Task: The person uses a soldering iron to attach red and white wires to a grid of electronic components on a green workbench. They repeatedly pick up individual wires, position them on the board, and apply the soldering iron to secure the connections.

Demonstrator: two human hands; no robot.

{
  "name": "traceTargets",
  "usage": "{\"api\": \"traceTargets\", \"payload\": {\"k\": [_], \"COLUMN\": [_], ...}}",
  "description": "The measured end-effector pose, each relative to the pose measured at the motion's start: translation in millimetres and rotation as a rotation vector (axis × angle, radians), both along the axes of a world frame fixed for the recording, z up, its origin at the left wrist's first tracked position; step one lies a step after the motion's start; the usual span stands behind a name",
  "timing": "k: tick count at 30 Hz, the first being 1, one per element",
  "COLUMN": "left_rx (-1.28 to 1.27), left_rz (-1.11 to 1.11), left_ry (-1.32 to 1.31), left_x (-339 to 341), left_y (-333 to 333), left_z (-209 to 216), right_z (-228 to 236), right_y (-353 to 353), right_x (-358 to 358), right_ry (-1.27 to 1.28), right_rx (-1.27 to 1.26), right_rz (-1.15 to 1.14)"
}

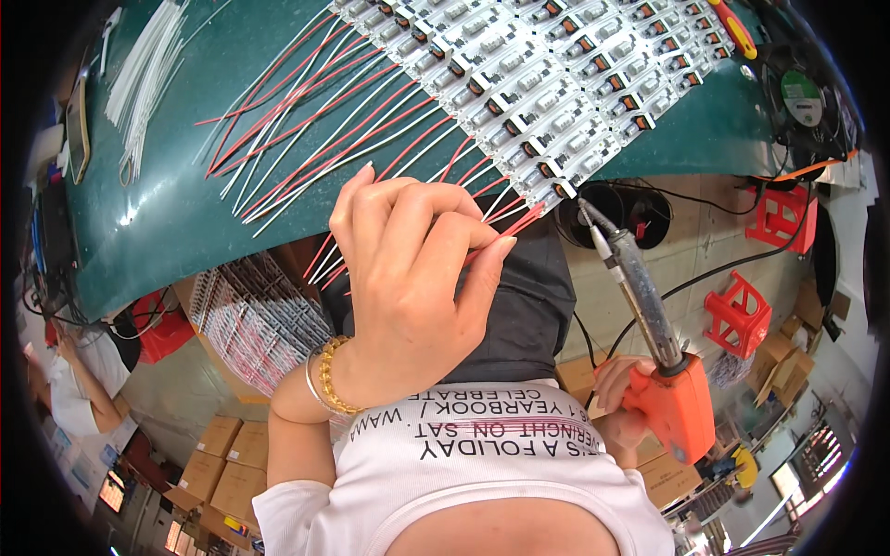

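Head view: left fingers [502,248] pinch red wires [527,221]. Just right, the soldering iron [657,329], gripped by right fingers [612,378], slants far-left.

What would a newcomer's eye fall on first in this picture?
Probably the bright orange soldering tool in the right hand, lower right, its tip close to the near corner of the pale board array. Next, the left hand at centre, pinching red wires, and the loose white wires on the green table, upper left.
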State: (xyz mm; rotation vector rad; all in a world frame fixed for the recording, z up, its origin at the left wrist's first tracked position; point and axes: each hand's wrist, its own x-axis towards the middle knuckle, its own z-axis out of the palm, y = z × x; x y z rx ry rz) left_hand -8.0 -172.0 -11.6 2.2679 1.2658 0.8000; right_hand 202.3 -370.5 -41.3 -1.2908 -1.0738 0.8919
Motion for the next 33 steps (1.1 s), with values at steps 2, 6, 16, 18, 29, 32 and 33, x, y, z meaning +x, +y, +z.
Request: {"api": "traceTargets", "payload": {"k": [2, 6, 16, 18, 29, 32, 33], "left_rx": [-0.01, 0.077, -0.255, -0.289, -0.191, -0.165, -0.164], "left_rz": [-0.004, 0.06, 0.102, 0.112, 0.045, 0.042, 0.038], "left_ry": [0.006, -0.153, -0.341, -0.318, -0.098, -0.073, -0.078], "left_x": [-1, -12, -27, -24, -17, -18, -18], "left_y": [1, 8, 162, 177, 189, 190, 190], "left_z": [0, 5, 33, 24, 4, 4, 3], "right_z": [0, 13, 55, 61, 49, 50, 51], "right_y": [16, 54, 187, 208, 202, 201, 202], "right_x": [-1, 0, 12, 1, -22, -24, -23], "right_ry": [0.031, -0.008, -0.218, -0.148, 0.103, 0.07, 0.062], "right_rx": [0.072, 0.062, 0.187, 0.146, -0.275, -0.315, -0.329], "right_rz": [0.016, -0.079, -0.202, -0.203, -0.042, -0.044, -0.038]}}
